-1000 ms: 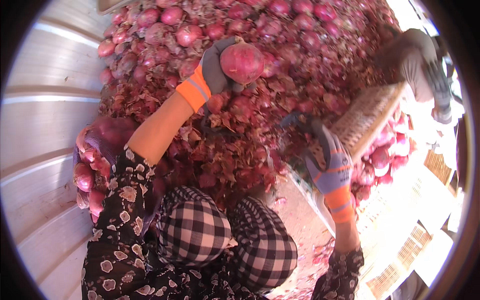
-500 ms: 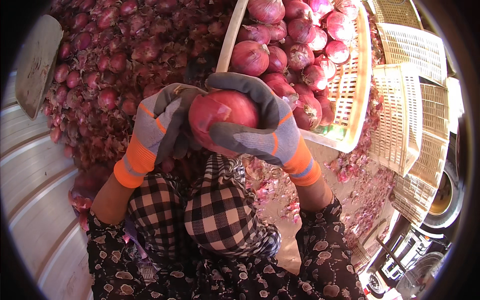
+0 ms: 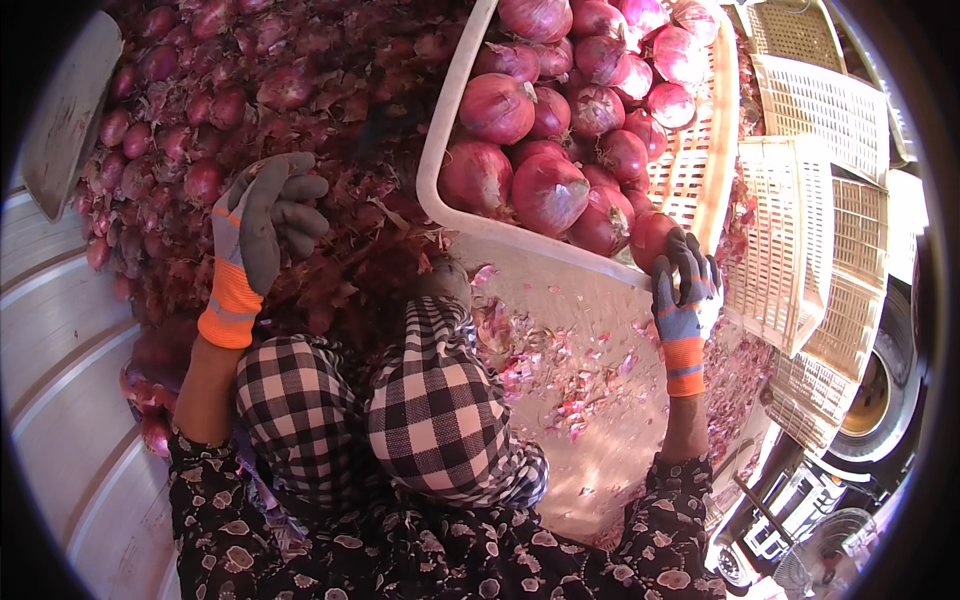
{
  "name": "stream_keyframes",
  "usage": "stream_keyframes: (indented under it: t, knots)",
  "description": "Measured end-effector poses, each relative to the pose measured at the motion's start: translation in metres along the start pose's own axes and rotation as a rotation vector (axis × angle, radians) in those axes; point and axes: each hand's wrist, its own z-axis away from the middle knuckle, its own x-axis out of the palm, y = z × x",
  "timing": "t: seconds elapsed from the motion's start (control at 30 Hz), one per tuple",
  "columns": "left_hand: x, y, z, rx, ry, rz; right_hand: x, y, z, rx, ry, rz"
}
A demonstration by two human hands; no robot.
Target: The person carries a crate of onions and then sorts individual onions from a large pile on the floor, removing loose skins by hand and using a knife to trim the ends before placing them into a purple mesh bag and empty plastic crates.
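Note:
My right hand (image 3: 688,283), in a grey, blue and orange glove, is at the near right corner of a pale plastic crate (image 3: 540,243). Its bent fingers close on the right side of a red onion (image 3: 650,240) just inside the rim. Several more large red onions (image 3: 550,194) fill the left and middle of the crate. My left hand (image 3: 270,215), gloved alike, hovers over the onion heap with nothing in it. Its fingers are loosely bent, and the thumb stands apart from them.
A big heap of red onions (image 3: 205,180) and loose skins spreads at the far left, beside a scoop-like grey panel (image 3: 70,120). Ribbed metal (image 3: 70,350) lines the left. Stacked pale crates (image 3: 785,240) and a wheel (image 3: 880,390) stand right. Skin scraps (image 3: 570,400) litter the floor.
My hands have parted: the two-handed grip on the onion in front of me has ended. The right moved right to the crate's corner; the left moved left, empty, over the heap.

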Motion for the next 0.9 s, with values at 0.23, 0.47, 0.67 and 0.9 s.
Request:
stream_keyframes:
  t: [0.23,0.47,0.67,0.9]
  knots:
    - [-0.066,-0.076,-0.044,-0.038,-0.094,-0.267,-0.038,-0.084,-0.041,-0.063,-0.005,-0.090]
    - [-0.109,-0.063,-0.112,-0.086,-0.152,-1.187,0.044,-0.219,-0.114,-0.379,-0.187,-0.184]
    - [-0.178,-0.002,-0.263,0.097,0.403,-1.213,0.055,-0.212,-0.117,-0.356,-0.309,-0.129]
    - [-0.178,0.046,-0.404,0.479,0.731,-1.339,0.045,-0.221,-0.125,-0.369,-0.242,-0.223]
